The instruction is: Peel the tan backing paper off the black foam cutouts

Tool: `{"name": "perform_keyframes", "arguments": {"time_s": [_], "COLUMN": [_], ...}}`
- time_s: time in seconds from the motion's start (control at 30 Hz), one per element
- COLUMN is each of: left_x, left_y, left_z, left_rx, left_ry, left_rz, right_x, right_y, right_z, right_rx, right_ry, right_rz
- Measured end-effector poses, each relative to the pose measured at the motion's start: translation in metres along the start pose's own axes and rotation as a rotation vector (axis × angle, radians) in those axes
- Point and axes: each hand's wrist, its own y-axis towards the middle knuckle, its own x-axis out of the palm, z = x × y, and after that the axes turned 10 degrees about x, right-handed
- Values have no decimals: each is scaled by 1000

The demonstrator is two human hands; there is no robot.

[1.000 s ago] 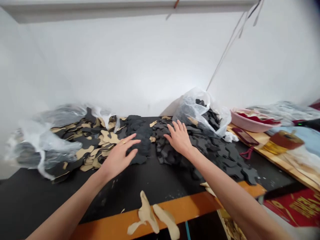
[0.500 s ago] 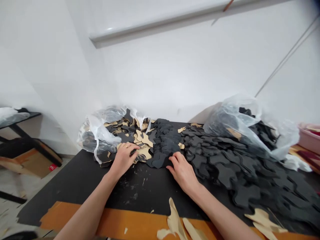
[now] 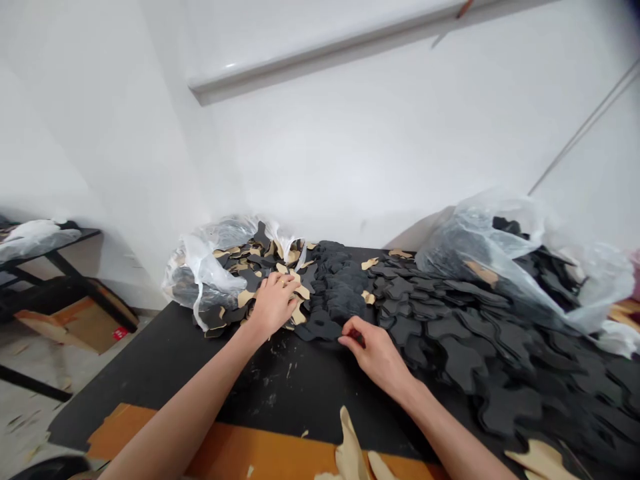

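Observation:
My left hand [image 3: 274,303] reaches over a loose heap of beige and black cut-out pieces [image 3: 302,291]. Its fingers are stretched out on the beige ones, and whether it grips any is hidden. Thumb and forefinger of my right hand [image 3: 373,350] are pinched together at the right edge of a flat, wavy-edged black piece [image 3: 323,329]. That piece lies at the near end of a long overlapping row of similar black pieces [image 3: 337,280], running back toward the wall.
Many black pieces [image 3: 455,360] spread over the right side of the black table [image 3: 280,400]. Clear plastic bags of pieces stand at the back left [image 3: 200,263] and back right [image 3: 460,233]. Beige scraps [image 3: 350,447] lie on brown tape [image 3: 240,447] along the front edge.
My left hand has moved forward and right, farther over the heap. My right hand's fingers have closed at the edge of the nearest black piece. The view has shifted slightly left.

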Motion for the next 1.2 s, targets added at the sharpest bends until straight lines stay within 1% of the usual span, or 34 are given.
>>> {"name": "perform_keyframes", "arguments": {"time_s": [0.07,0.13,0.23,0.3,0.37,0.43,0.53,0.6,0.67,0.73,0.83,0.9,0.97,1.03,1.13,1.2], "left_x": [5,7,8,7,4,-3,-20,-34,-43,-45,-37,-28,-20,-15,-13,-13], "left_y": [12,20,22,21,19,18,14,11,5,-3,-16,-23,-28,-31,-33,-33], "left_z": [-1,-1,-1,-1,-1,-2,-1,7,21,40,65,73,73,67,59,57], "left_rx": [-25,-55,-108,-138,-162,-187,-237,-259,-256,-238,-228,-244,-273,-310,-357,-375], "left_ry": [15,17,-5,-44,-102,-173,-296,-411,-566,-739,-961,-1076,-1164,-1226,-1279,-1299], "left_rz": [-21,-33,-31,-20,7,62,190,238,198,94,-58,-132,-180,-213,-258,-277], "right_x": [-3,-5,-6,-7,-8,-10,-11,-10,-10,-10,-10,-8,-7,-6,-6,-6], "right_y": [-1,-4,-11,-15,-17,-18,-16,-12,-9,-7,-7,-7,-7,-6,-4,-3], "right_z": [2,3,3,2,0,-2,-4,-5,-7,-11,-18,-20,-19,-16,-11,-9], "right_rx": [12,29,60,74,80,85,102,113,131,157,202,236,271,299,318,324], "right_ry": [91,158,213,224,223,221,263,338,455,596,779,853,903,939,968,974], "right_rz": [-107,-229,-399,-454,-444,-390,-291,-241,-212,-225,-293,-319,-314,-294,-275,-282]}}
